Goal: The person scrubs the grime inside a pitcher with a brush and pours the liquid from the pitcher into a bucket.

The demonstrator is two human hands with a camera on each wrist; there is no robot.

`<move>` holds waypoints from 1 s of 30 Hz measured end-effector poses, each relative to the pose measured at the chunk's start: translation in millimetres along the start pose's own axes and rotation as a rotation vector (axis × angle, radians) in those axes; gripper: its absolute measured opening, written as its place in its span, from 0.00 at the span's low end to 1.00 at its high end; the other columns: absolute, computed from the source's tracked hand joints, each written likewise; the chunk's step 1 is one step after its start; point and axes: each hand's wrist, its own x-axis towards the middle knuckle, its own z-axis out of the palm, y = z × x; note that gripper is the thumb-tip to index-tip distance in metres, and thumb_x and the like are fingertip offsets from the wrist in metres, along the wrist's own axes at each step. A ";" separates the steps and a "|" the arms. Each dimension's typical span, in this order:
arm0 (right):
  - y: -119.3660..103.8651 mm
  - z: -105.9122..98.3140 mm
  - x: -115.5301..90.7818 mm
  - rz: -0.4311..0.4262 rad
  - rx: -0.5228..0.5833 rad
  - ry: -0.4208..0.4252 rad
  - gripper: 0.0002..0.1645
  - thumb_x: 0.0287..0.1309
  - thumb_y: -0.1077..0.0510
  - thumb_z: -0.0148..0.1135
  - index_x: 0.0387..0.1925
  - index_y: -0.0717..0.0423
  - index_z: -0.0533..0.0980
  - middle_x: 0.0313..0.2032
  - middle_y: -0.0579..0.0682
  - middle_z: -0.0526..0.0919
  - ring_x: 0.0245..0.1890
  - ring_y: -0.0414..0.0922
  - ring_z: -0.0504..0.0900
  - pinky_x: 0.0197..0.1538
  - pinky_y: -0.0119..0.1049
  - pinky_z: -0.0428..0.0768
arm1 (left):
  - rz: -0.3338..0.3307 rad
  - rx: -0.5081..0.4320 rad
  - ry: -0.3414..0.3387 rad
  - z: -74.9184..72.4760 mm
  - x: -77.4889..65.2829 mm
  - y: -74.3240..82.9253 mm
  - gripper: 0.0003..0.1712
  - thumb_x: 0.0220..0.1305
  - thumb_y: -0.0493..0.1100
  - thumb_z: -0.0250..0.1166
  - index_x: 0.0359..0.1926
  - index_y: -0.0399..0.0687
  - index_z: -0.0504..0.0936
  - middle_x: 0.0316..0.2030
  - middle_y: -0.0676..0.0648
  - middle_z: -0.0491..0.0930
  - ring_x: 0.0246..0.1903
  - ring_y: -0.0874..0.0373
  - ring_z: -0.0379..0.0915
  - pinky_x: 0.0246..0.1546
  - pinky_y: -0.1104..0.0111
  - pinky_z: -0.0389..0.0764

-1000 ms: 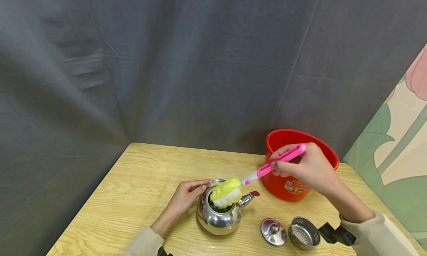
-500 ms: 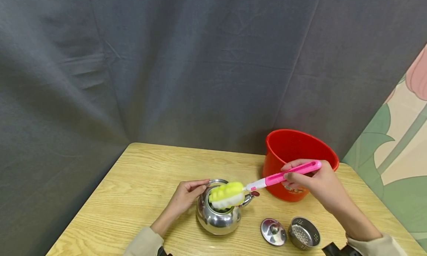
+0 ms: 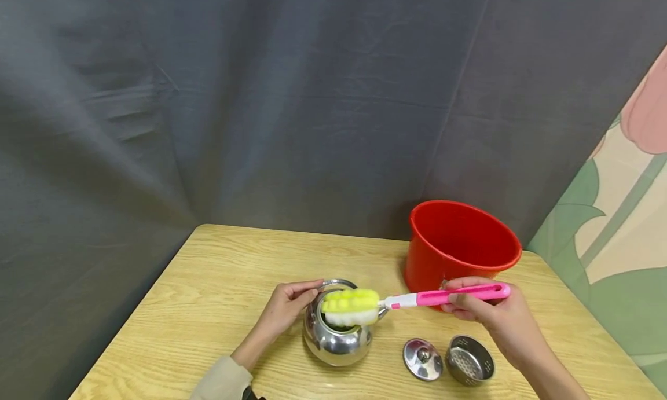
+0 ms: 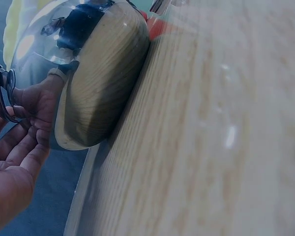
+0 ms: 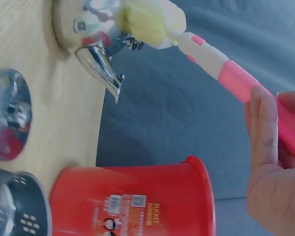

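A shiny metal teapot (image 3: 337, 350) stands uncovered on the table, its handle hoop tipped toward the far side. My left hand (image 3: 283, 312) pinches that handle (image 4: 1, 96) between thumb and fingers at the pot's left. With its fingers and thumb, my right hand (image 3: 492, 313) grips the pink handle of a sponge bottle brush (image 3: 432, 297). The brush lies nearly level, its yellow and white sponge head (image 3: 351, 307) over the teapot's mouth and hiding part of it. In the right wrist view the spout (image 5: 102, 71) points away below the sponge.
A red bucket (image 3: 424, 261) stands at the back right, behind my right hand. Nearer on the wooden table (image 3: 234, 255) lie a metal lid (image 3: 417, 365) and a perforated strainer cup (image 3: 465, 374) side by side. A dark grey curtain (image 3: 312, 128) hangs behind.
My right hand has lowered and moved to the right, turning the brush from a steep slant to nearly level. The left hand keeps its hold on the teapot handle. The view has shifted slightly.
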 end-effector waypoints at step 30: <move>7.1 -24.2 -33.2 0.234 -0.305 0.045 0.16 0.55 0.61 0.69 0.44 0.65 0.82 0.34 0.50 0.86 0.31 0.49 0.81 0.34 0.35 0.83 | -0.008 -0.033 0.015 -0.5 -1.4 3.3 0.16 0.69 0.38 0.60 0.55 0.38 0.80 0.55 0.42 0.78 0.59 0.50 0.71 0.55 0.70 0.75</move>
